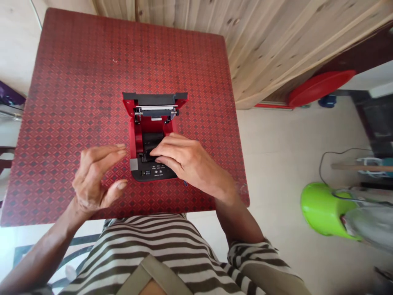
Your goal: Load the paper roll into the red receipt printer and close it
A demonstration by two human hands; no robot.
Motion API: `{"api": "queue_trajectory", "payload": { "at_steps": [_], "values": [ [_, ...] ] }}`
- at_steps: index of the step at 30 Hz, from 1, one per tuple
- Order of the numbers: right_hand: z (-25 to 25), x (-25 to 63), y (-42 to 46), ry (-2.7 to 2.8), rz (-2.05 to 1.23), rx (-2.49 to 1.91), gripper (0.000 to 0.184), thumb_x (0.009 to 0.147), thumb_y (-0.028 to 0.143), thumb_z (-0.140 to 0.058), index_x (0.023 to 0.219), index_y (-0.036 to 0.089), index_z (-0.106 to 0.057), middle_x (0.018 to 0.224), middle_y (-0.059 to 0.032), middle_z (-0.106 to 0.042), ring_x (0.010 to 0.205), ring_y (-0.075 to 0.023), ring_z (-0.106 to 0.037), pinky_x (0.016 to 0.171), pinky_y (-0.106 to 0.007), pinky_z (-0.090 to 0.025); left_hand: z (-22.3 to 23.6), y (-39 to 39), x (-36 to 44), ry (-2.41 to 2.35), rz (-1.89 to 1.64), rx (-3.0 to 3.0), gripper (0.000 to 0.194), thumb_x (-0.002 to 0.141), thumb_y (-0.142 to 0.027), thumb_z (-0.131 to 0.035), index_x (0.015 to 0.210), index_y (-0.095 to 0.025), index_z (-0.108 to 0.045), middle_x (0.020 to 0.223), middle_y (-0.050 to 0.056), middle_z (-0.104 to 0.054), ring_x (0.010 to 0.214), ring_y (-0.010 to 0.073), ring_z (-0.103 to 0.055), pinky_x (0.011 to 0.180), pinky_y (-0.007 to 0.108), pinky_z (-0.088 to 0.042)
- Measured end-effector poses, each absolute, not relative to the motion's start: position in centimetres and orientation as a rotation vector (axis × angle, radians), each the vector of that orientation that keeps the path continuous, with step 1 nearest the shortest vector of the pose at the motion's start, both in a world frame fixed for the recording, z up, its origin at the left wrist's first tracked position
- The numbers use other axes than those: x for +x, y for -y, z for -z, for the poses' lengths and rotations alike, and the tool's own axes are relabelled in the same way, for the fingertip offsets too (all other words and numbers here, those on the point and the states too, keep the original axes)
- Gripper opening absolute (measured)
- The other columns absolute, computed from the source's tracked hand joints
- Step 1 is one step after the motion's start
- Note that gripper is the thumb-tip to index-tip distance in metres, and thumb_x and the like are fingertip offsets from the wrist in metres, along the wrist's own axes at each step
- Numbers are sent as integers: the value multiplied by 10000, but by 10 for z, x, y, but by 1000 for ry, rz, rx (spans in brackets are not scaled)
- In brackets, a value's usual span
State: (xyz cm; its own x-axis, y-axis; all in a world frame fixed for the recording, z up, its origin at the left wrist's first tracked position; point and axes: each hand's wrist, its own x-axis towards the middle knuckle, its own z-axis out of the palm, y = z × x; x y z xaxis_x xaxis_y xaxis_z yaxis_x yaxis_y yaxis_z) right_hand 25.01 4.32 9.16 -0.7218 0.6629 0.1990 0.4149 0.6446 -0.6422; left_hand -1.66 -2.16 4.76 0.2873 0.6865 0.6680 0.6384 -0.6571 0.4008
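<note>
A small red and black printer sits on the red patterned table, its lid raised and its inside exposed. A roller with metal ends runs across the underside of the lid. My right hand reaches in from the right, thumb and fingers brought together at the front of the black inner compartment. What those fingertips grip, if anything, is hidden. To the left of the printer my left hand hovers with thumb and fingers apart, holding nothing and not touching the printer.
The table has a red diamond pattern and stands beside a wooden plank wall. On the floor to the right are a bright green bucket, a dark cable and a red round object.
</note>
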Motion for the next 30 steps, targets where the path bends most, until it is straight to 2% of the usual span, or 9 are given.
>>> {"api": "queue_trajectory", "payload": {
  "at_steps": [5,8,10,13,16,18,21,27,30],
  "values": [
    [-88,249,-30,2382,-685,-911,196,1091,221,-587,999,186,-756,1041,-75,-770,987,-200,-685,913,-369,-596,-81,-31,-12,-1374,-1402,2655,541,1065,-513,-546,1490,-181,-584,1442,108,-692,1346,267,-639,1148,492,-510],
    [-86,247,-18,2379,-577,-989,207,1097,176,-561,995,195,-741,1053,-74,-766,991,-191,-686,933,-361,-599,-98,-63,2,-1404,-1222,2663,628,1111,-573,-423,1542,-125,-510,1565,121,-588,1474,270,-534,1243,499,-434],
    [-86,246,-10,2407,-466,-1017,200,1087,140,-560,1012,190,-739,1059,-79,-773,970,-197,-682,923,-361,-604,-102,-75,11,-1400,-996,2614,690,1127,-608,-329,1564,-94,-473,1547,115,-597,1431,272,-566,1214,493,-449],
    [-88,246,3,2418,-294,-1039,206,1076,98,-542,1110,152,-738,1154,-116,-785,986,-219,-679,919,-379,-620,-100,-73,16,-1321,-905,2566,705,1124,-613,-323,1549,-79,-497,1412,116,-692,1273,268,-663,1109,452,-515],
    [-93,249,15,2435,-205,-1061,279,1072,53,-502,1219,146,-721,1271,-144,-772,1059,-234,-688,968,-408,-630,-92,-52,13,-1239,-1003,2571,623,1116,-581,-380,1534,-152,-552,1349,112,-740,1191,260,-708,1033,419,-540],
    [-94,250,20,2456,-161,-1073,296,1070,50,-499,1233,158,-721,1295,-150,-765,1069,-238,-695,967,-408,-632,-86,-36,11,-1179,-998,2587,574,1107,-566,-414,1531,-214,-572,1350,101,-746,1225,270,-711,1010,423,-547],
    [-92,249,20,2466,-46,-1055,277,1071,65,-504,1177,161,-742,1240,-146,-775,1008,-233,-695,916,-386,-626,-74,-18,9,-1103,-995,2619,584,1097,-575,-436,1562,-240,-546,1359,106,-745,1289,297,-701,1040,450,-554],
    [-81,242,11,2405,165,-1028,209,1072,97,-559,1055,147,-760,1001,-80,-781,840,-200,-630,732,-359,-543,-53,-5,9,-1056,-997,2718,598,1103,-518,-466,1608,-200,-484,1406,120,-727,1365,297,-662,1172,455,-502],
    [-79,242,9,2355,179,-1026,215,1074,92,-555,997,142,-750,913,-66,-745,786,-184,-577,696,-344,-513,-51,-2,10,-1065,-970,2754,620,1104,-515,-460,1611,-159,-476,1428,142,-712,1407,305,-633,1241,468,-453]
  ]
}}
